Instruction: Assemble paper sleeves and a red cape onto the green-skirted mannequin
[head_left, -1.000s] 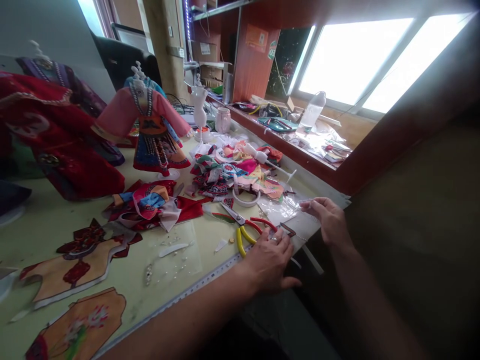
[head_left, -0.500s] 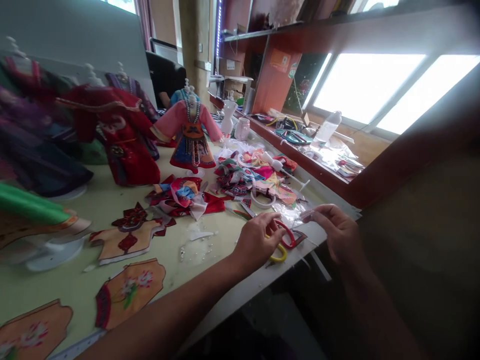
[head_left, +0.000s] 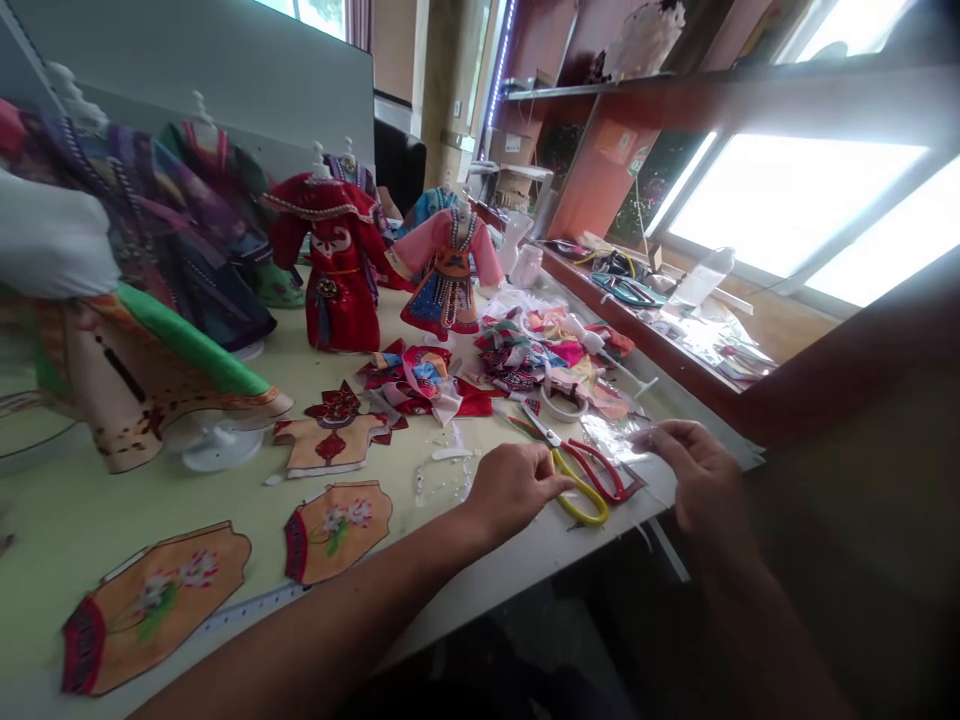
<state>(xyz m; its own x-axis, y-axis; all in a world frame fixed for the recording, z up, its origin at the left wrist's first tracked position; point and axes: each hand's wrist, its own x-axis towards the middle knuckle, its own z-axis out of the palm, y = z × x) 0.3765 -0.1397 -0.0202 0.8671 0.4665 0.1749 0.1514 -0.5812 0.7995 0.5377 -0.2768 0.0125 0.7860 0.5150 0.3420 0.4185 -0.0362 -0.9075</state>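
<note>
My left hand (head_left: pixel 517 482) is closed in a pinch beside the yellow handle of a pair of scissors (head_left: pixel 551 438) lying on the table; what its fingertips hold, if anything, is too small to make out. Across the red handle, my right hand (head_left: pixel 696 472) also pinches thumb against forefinger, over a clear plastic bag (head_left: pixel 606 438). Something small and pale seems to show at its fingertips, but I cannot name it. Left of my left hand lie small beads (head_left: pixel 420 482) and a white strip (head_left: pixel 451 454). Two embroidered orange fabric pieces (head_left: pixel 345 535) rest near my left forearm.
Miniature dresses on stands, among them a red one (head_left: pixel 341 290) and a pink one (head_left: pixel 450 270), line the back. A heap of fabric scraps (head_left: pixel 517 350) holds a roll of tape (head_left: pixel 562 405). A ruler (head_left: pixel 255 605) lies in front; a bottle (head_left: pixel 701 280) is on the windowsill.
The view has turned left, so the table's things appear farther right. My left hand has shifted left off the scissors, uncovering more of them. My right hand keeps its pinch.
</note>
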